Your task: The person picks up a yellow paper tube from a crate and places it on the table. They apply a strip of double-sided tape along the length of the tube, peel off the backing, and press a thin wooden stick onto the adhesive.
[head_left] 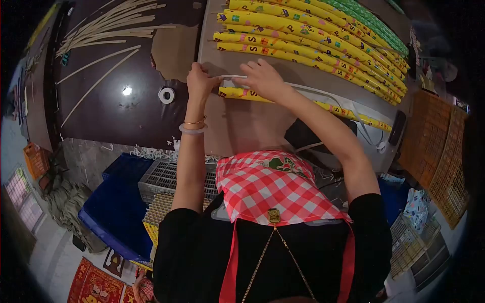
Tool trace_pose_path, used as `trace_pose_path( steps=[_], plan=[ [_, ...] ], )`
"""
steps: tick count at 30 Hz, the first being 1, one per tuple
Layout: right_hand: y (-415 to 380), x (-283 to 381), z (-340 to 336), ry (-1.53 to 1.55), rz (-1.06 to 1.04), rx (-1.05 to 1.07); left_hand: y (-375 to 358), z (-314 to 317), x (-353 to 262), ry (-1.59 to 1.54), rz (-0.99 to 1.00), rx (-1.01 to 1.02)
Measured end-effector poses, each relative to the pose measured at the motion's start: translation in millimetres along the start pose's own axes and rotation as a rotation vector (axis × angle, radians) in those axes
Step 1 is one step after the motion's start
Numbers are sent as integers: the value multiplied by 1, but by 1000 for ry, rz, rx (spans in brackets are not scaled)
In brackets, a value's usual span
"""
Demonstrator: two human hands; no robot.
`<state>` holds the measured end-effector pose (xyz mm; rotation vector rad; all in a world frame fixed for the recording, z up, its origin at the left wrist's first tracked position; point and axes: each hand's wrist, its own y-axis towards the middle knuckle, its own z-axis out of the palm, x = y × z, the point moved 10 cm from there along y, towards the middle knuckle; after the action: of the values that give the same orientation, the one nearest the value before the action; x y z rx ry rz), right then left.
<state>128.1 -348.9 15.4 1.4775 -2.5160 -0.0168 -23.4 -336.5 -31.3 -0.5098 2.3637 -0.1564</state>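
A thin white strip (323, 92) stretches across the table just above a single yellow printed roll (353, 116). At the left end of the strip, my left hand (200, 81) has its thumb and finger pinched on it. My right hand (262, 80) is on the strip a little to the right, fingers bent, over the left part of the yellow roll. Whether my right fingertips grip the strip or only touch it is hard to see. Several more yellow printed rolls (303, 33) lie side by side beyond my hands.
Green rolls (371, 22) lie at the back right. Pale thin sticks (108, 28), a brown sheet (174, 50) and a white tape roll (166, 95) are on the dark table at left. A black object (398, 126) sits at the right edge; blue crates (118, 197) stand below.
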Motion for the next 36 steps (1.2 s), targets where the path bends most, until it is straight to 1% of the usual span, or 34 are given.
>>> trace_pose_path(
  steps=[2, 5, 9, 11, 12, 14, 17, 18, 23, 27, 29, 33, 35, 36],
  plan=[
    [-6, -3, -2, -11, -10, 34, 2, 2, 0, 43, 17, 22],
    [-25, -12, -6, -54, -24, 62, 4, 6, 3, 4, 14, 38],
    [-59, -25, -16, -80, -21, 33, 4, 6, 1, 82, 31, 46],
    [-77, -36, -9, -93, 1, 157, 6, 7, -1, 115, 43, 28],
    [-85, -40, -13, -99, 4, 160, 7, 8, -1, 109, 48, 30],
    [-103, -47, -21, -119, 3, 153, 9, 12, 7, 101, -6, 65],
    [-125, -55, -23, -200, 0, 183, 9, 10, 5, 134, 45, 26],
    [-133, -59, -24, -209, 3, 188, 10, 14, 11, 126, 3, 51],
    [-172, -81, -28, -225, 18, 307, 13, 15, 10, 142, 39, 49],
    [-208, -102, -34, -197, 65, 325, 13, 16, 10, 151, -1, 70],
    [-217, -103, -34, -343, 16, 351, 7, 9, 1, 196, 13, 49],
    [-217, -102, -34, -279, 57, 389, 0, 6, -5, 245, -14, 33],
    [-219, -105, -21, -278, 70, 436, -5, -2, -22, 351, 105, -90],
    [-221, -107, -15, -316, 59, 481, -4, 3, -17, 338, 47, -12]
  ],
)
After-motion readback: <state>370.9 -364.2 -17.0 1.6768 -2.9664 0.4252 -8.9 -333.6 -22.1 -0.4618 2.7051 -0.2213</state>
